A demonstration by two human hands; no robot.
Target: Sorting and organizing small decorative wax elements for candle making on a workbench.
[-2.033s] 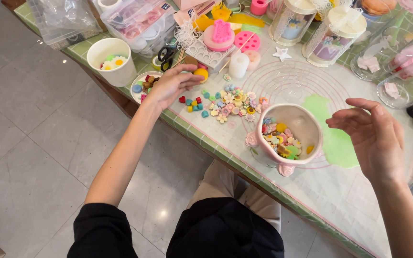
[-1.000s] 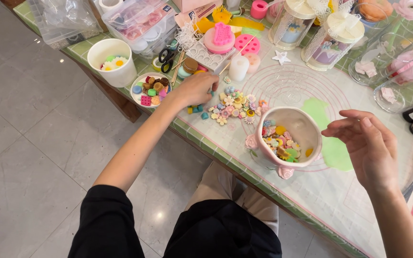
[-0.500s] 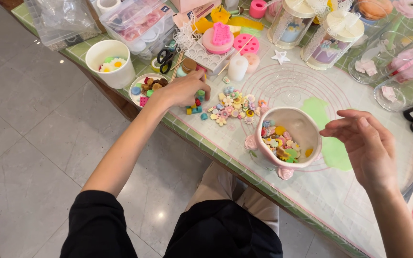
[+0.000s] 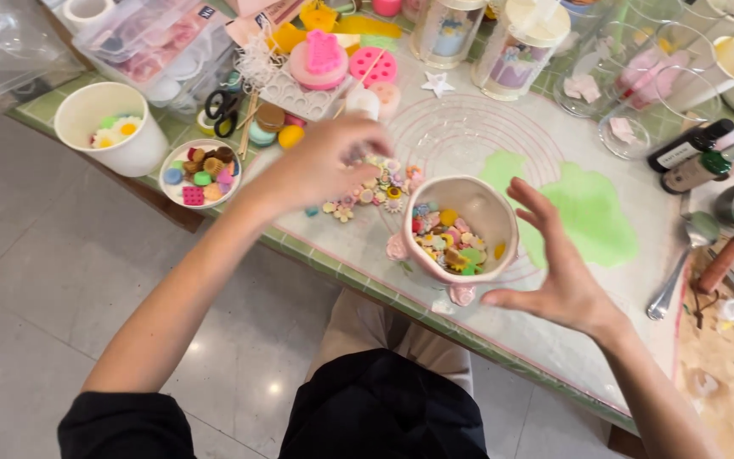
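While the left hand (image 4: 324,161), loosely closed and blurred, hovers over loose charms (image 4: 375,189), the open right hand (image 4: 554,263) flanks the pink cup (image 4: 465,225) near the table's (image 4: 358,255) front edge: rigid, likely fragile, best gripped round its wall.

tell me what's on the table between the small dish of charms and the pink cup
In the head view, a loose scatter of small flower charms lies between the dish and the cup, partly under the left hand.
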